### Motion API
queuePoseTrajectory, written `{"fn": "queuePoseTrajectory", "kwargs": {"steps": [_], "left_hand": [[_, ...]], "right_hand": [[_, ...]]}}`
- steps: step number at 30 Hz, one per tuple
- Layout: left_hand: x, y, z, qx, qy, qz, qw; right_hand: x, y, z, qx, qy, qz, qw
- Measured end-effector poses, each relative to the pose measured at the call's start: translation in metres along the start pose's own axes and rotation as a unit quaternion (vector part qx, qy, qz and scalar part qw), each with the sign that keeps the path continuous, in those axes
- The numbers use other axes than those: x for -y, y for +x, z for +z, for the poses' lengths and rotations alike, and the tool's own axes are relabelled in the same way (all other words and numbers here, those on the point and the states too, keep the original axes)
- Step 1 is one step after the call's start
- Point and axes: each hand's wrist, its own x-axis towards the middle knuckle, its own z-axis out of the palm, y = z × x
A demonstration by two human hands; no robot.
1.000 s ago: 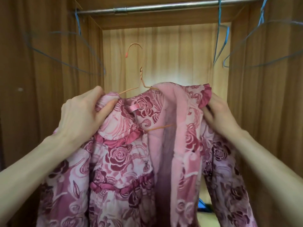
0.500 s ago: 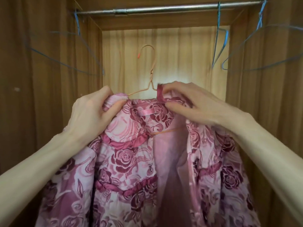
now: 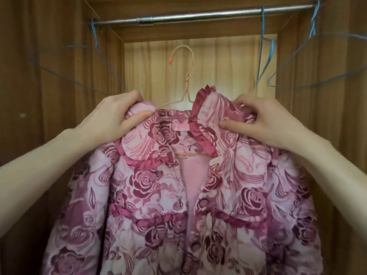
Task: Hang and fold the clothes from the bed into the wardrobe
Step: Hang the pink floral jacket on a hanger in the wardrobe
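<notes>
We hold the pink rose-print quilted jacket (image 3: 158, 187) by both shoulders, left hand (image 3: 111, 118) and right hand (image 3: 266, 122) grasping fabric; the orange wire hanger's (image 3: 186, 76) hook sits below the steel rail (image 3: 198, 15).

A brown wood-grain wardrobe interior (image 3: 49, 76) fills the frame, its side walls darker at left and right. The paler back panel (image 3: 218, 66) at centre catches a bright patch of light. A silver metal rail (image 3: 198, 15) spans the top, with thin blue wire hangers (image 3: 266, 62) dangling at upper left and right.
</notes>
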Motion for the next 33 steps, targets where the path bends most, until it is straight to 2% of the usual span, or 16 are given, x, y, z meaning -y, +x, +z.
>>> {"fn": "queuePoseTrajectory", "kwargs": {"steps": [4, 8, 12, 15, 19, 25, 29, 33], "left_hand": [[0.000, 0.022, -0.002, -0.045, 0.000, 0.007, 0.999], [-0.016, 0.017, 0.008, -0.055, 0.030, 0.000, 0.998], [-0.013, 0.010, 0.012, -0.022, 0.038, 0.005, 0.999], [-0.005, 0.007, 0.016, 0.027, 0.014, -0.008, 1.000], [-0.004, 0.008, 0.029, 0.046, -0.033, -0.051, 0.997], [-0.021, 0.031, 0.058, 0.034, -0.081, -0.174, 0.981], [-0.035, 0.039, 0.077, 0.041, -0.057, -0.223, 0.972], [-0.040, 0.049, 0.084, -0.021, 0.013, -0.280, 0.960]], "right_hand": [[0.017, 0.016, -0.024, -0.022, -0.133, 0.007, 0.991], [0.033, 0.013, -0.015, -0.057, -0.226, 0.003, 0.973], [0.034, 0.013, -0.004, 0.023, -0.166, 0.037, 0.985], [0.026, 0.014, -0.001, -0.010, -0.100, 0.045, 0.994], [0.026, 0.015, -0.006, -0.074, -0.098, 0.058, 0.991], [0.030, 0.026, -0.015, -0.163, -0.223, 0.073, 0.958], [0.041, 0.037, -0.017, -0.172, -0.271, 0.074, 0.944], [0.058, 0.056, -0.015, -0.180, -0.315, 0.053, 0.930]]}}
